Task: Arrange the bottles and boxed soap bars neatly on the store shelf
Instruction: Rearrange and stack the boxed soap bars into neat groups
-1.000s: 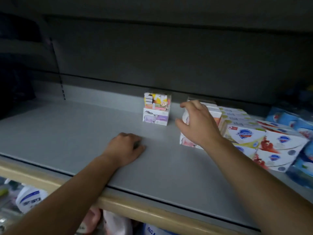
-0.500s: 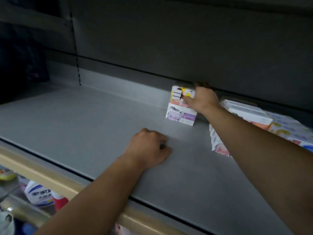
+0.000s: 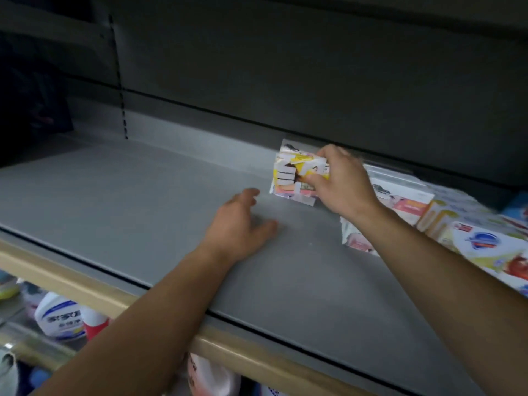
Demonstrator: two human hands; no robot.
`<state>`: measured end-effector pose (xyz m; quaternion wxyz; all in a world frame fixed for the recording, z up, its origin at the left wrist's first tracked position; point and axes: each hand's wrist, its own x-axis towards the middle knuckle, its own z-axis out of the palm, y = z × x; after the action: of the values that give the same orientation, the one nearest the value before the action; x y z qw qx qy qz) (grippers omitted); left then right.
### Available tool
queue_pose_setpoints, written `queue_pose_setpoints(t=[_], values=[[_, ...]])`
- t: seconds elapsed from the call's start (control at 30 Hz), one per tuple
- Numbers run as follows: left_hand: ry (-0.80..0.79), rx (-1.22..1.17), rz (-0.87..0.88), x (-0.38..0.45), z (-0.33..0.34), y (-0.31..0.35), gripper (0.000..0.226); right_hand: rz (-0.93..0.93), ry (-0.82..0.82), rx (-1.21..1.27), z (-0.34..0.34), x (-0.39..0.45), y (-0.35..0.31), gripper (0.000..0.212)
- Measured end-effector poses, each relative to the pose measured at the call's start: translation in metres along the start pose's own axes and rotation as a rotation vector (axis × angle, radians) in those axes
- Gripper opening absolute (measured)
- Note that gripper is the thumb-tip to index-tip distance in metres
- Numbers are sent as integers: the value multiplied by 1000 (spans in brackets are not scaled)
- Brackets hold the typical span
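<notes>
At the shelf's (image 3: 120, 195) back wall, your right hand (image 3: 340, 184) grips the stacked soap boxes (image 3: 294, 178) from their right; your left hand (image 3: 240, 227) rests flat, fingers loose, nearer you, empty.

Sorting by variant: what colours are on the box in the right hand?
White box with yellow and black, head view.

Left of the stacked soap boxes (image 3: 294, 178) the shelf (image 3: 120, 195) lies open; right of them, packed boxes (image 3: 445, 221) block passage.
</notes>
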<state>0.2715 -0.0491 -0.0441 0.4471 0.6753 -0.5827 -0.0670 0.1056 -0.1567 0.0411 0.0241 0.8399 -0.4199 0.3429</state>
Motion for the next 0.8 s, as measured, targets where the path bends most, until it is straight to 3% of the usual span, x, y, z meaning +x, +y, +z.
queue_pose_setpoints(t=[0.07, 0.17, 0.33, 0.53, 0.6, 0.7, 0.8], values=[[101, -128, 56, -2, -3, 6, 76, -46, -25, 28, -12, -30, -4, 40], [72, -226, 159, -8, -4, 15, 77, -121, -96, 9, -22, -71, -8, 37], [-129, -78, 310, -16, 0, 22, 39, -124, -124, 19, -13, -107, -9, 36], [31, -165, 326, -19, -4, 23, 38, 35, -55, 416, -6, -113, 0, 76], [90, -191, 318, -19, -4, 25, 38, 50, -75, 436, -7, -114, 6, 71], [124, -179, 347, -21, -3, 26, 38, -29, -2, 442, -8, -112, 8, 53], [170, -104, 424, -23, -2, 29, 37, -113, 66, 425, -9, -111, 8, 48]])
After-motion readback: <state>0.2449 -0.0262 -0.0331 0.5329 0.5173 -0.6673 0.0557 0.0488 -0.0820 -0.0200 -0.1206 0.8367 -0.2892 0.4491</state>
